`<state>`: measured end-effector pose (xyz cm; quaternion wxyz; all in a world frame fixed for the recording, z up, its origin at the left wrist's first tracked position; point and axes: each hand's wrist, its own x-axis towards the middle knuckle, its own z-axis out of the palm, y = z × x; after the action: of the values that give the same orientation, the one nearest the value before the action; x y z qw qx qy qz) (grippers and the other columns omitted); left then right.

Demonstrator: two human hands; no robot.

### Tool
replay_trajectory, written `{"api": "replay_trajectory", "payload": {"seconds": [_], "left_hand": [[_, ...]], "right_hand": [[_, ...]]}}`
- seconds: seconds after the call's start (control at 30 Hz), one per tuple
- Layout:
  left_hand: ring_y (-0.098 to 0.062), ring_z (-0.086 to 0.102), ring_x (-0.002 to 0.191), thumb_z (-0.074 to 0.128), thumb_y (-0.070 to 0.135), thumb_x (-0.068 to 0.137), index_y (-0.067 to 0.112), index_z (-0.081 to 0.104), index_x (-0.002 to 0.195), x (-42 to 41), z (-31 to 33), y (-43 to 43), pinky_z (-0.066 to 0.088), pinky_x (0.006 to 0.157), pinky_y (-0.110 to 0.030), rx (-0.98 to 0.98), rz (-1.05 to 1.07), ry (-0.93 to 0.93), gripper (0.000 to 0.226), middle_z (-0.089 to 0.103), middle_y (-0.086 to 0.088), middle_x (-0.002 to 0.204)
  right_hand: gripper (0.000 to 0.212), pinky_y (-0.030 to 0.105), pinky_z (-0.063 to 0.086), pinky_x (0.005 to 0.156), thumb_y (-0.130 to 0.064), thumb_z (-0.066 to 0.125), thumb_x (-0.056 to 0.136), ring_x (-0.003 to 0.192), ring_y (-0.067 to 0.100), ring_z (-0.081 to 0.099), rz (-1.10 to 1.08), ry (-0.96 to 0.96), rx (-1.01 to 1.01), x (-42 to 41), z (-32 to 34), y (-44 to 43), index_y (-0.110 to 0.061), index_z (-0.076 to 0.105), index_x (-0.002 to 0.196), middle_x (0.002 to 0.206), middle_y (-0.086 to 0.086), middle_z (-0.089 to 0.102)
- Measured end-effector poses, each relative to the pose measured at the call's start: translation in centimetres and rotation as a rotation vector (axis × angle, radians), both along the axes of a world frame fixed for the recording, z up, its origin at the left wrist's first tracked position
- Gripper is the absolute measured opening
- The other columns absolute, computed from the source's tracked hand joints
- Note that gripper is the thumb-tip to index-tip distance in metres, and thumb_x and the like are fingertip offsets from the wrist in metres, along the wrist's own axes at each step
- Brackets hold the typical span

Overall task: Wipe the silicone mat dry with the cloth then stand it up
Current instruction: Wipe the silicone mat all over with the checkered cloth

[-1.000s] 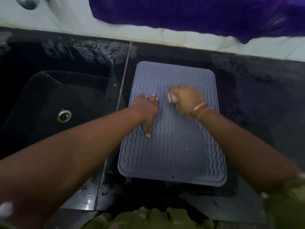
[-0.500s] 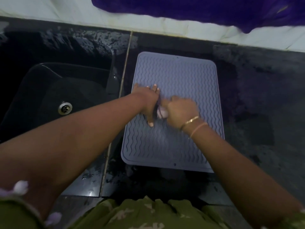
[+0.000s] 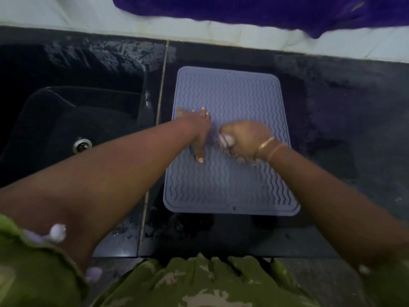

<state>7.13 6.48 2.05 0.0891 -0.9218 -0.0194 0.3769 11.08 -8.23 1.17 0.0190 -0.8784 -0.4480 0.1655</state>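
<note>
Wavy-ribbed silicone mat [image 3: 230, 138] — flat, rounded corners

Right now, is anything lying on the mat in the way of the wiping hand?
Only the left hand, flat on the silicone mat, close beside the right hand gripping the cloth.

Bare mat [image 3: 228, 187] stretches ahead of and behind the fingers [image 3: 202, 113]; open dark surface [image 3: 354, 120] lies right, the sink [image 3: 66, 120] drops away left.

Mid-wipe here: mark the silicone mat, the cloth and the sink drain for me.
silicone mat [image 3: 230, 94], head view, bare ridged far half.
cloth [image 3: 226, 140], head view, pale bunched end, blurred.
sink drain [image 3: 82, 145], head view, middle of the metal ring.
</note>
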Motion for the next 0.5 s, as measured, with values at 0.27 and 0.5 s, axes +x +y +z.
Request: {"api": "replay_trajectory", "payload": {"seconds": [0.27, 0.5], "left_hand": [[-0.025, -0.009, 0.148, 0.082, 0.052, 0.062, 0.013, -0.015, 0.150, -0.4, -0.9, 0.8, 0.004, 0.109, -0.070, -0.117, 0.111, -0.028, 0.137, -0.022, -0.001, 0.158], [-0.018, -0.013, 0.147, 0.081, 0.056, 0.061, 0.017, -0.017, 0.150, -0.9, -2.0, 2.2, -0.005, 0.110, -0.068, -0.227, 0.150, -0.059, 0.138, -0.023, 0.005, 0.158]], "right_hand": [[0.037, 0.040, 0.044, 0.079, -0.022, 0.063, 0.079, 0.094, 0.034, 0.061, -0.106, -0.227, 0.076, -0.3, -2.5, 1.2, -0.017, 0.056, 0.115, 0.104, 0.015, 0.061], [0.032, 0.028, 0.043, 0.059, -0.031, 0.080, 0.048, 0.053, 0.022, 0.060, 0.079, -0.233, 0.231, -11.3, -3.1, -4.1, -0.024, 0.063, 0.075, 0.063, 0.000, 0.060]]}}
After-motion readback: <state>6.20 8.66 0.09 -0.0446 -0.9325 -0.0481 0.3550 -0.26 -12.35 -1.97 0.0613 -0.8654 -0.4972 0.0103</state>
